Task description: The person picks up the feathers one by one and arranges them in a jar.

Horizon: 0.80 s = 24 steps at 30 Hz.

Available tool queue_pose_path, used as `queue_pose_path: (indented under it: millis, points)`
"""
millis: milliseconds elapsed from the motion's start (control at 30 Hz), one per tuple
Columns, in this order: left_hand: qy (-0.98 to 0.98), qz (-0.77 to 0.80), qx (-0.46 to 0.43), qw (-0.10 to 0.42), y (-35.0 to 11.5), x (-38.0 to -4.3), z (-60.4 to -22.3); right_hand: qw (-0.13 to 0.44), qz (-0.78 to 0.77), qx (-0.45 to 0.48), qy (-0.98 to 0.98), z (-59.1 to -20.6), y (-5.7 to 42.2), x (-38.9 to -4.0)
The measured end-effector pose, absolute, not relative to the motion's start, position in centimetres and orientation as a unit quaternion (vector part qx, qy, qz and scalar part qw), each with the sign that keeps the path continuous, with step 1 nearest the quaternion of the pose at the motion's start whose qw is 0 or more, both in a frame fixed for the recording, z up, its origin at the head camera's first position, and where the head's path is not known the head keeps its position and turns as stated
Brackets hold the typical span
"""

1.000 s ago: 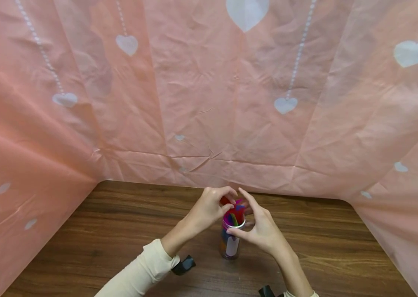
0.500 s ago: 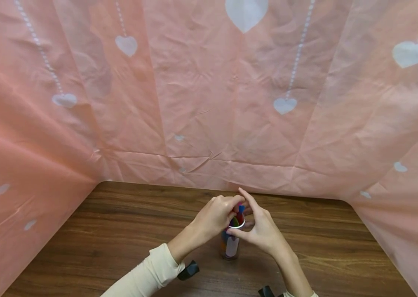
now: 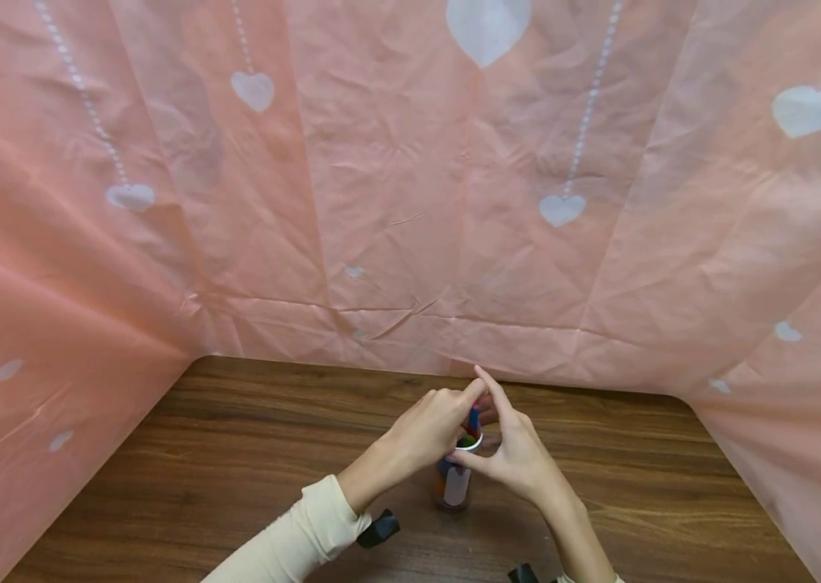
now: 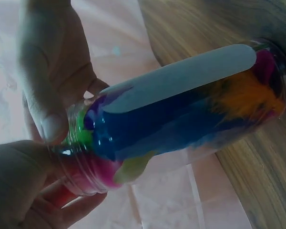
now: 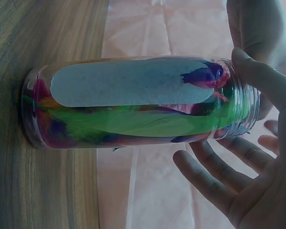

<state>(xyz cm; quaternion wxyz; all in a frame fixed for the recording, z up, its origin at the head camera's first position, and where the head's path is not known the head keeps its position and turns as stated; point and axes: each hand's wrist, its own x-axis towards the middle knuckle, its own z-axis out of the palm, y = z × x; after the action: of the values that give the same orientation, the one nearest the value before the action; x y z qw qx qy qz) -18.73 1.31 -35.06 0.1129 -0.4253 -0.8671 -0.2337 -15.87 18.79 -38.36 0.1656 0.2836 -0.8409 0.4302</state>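
A clear jar (image 3: 451,491) with a threaded neck and a pale label (image 5: 133,83) stands upright on the wooden table. Packed inside are feathers in blue (image 4: 152,129), orange (image 4: 243,102), green (image 5: 157,121) and other colours. My right hand (image 3: 523,453) holds the jar at its neck, thumb on the near side and fingers round the far side. Over the jar's mouth is my left hand (image 3: 428,429), its fingers curled down at the opening around a red feather (image 4: 62,196). In the head view, its fingertips are mostly hidden behind the hand.
The brown wooden table (image 3: 272,453) spreads around the jar. Behind it and at both sides hangs a pink sheet (image 3: 396,202) with white hearts. Black straps (image 3: 379,528) sit by the cream sleeves (image 3: 308,526).
My left hand has moved right and down over the jar's mouth, and the red feathers that stood above the rim are now mostly covered or lower. My right hand has stayed at the neck.
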Motion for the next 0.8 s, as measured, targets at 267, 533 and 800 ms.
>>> queue_pose_path:
  millis: [267, 533, 800]
  points:
    - [-0.853, -0.281, -0.438, 0.046, 0.9, -19.5, -35.0, 0.117, 0.484, 0.286, -0.819, -38.5, 18.7, -16.0]
    - [-0.827, -0.316, -0.463, 0.033, -0.5, -19.4, -34.2, 0.136, 0.476, 0.287, -0.820, -38.5, 18.7, -16.1]
    - [-0.778, -0.384, -0.487, 0.098, -2.2, -19.2, -33.4, 0.144, 0.467, 0.287, -0.824, -38.3, 19.0, -16.2]
